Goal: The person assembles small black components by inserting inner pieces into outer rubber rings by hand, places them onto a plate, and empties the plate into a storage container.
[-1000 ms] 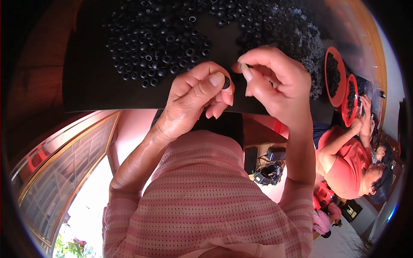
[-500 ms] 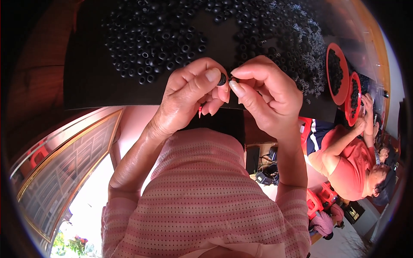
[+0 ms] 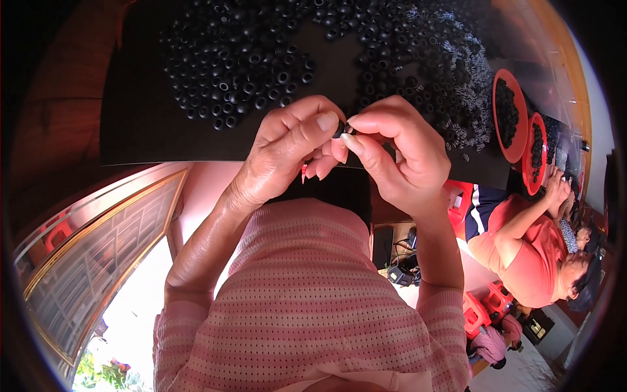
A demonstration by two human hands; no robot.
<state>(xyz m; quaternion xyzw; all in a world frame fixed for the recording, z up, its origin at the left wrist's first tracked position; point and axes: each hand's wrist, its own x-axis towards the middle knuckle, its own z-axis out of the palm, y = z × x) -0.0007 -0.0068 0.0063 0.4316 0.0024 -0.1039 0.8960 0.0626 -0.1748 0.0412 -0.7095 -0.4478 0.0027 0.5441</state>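
Observation:
Both hands meet just above the near edge of a black work surface (image 3: 150, 140). My left hand (image 3: 287, 140) is closed, pinching a small round black cap (image 3: 339, 129) between thumb and forefinger. From the right, my right hand (image 3: 405, 147) pinches a tiny dark part (image 3: 349, 129) against the cap; its shape is mostly hidden by the fingertips. Beyond the hands lie many loose black ring-like caps (image 3: 255, 59), heaped at the left. Small pale, coil-like pieces (image 3: 467, 78) are scattered at the right.
Two red bowls stand at the right edge: one (image 3: 519, 150) holds dark parts, the smaller one (image 3: 530, 186) also. A co-worker in an orange-red shirt (image 3: 522, 261) sits to the right, hands at the table. Red stools (image 3: 475, 313) and a framed glass panel (image 3: 104, 255) are lower down.
My right hand has moved slightly left, bringing the tiny part from beside the cap up against it. My left hand keeps its pinch, a little lower in view.

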